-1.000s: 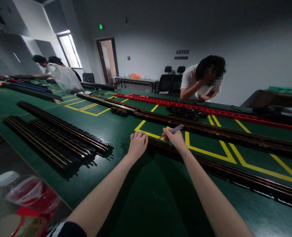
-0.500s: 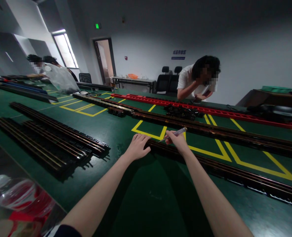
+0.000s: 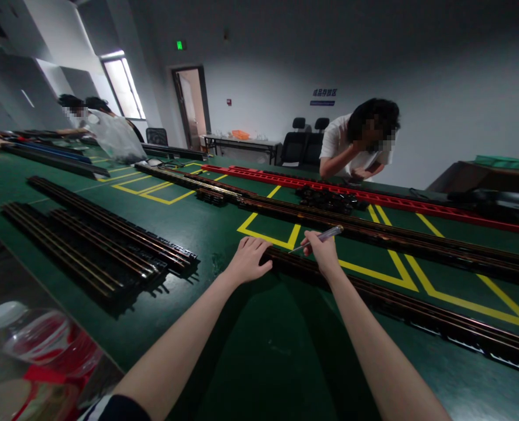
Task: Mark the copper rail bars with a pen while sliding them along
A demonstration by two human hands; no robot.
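Observation:
My left hand (image 3: 247,258) rests on the near end of a long dark rail with copper strips (image 3: 417,316), fingers curled over its tip, holding it down on the green table (image 3: 259,351). My right hand (image 3: 322,250) is closed around a slim clear-handled screwdriver (image 3: 325,235), its tip pointing down and left at the rail just right of my left hand.
Several more dark rails (image 3: 101,240) lie at the left, another long rail (image 3: 373,231) and a red rail (image 3: 373,196) run behind. A person in white (image 3: 356,146) leans over the far edge. Other people (image 3: 96,126) work at far left. A plastic bottle (image 3: 35,339) sits near left.
My right hand and the screwdriver have shifted slightly right along the rail. My left hand has stayed on the rail's end, with its fingers a little more over the tip.

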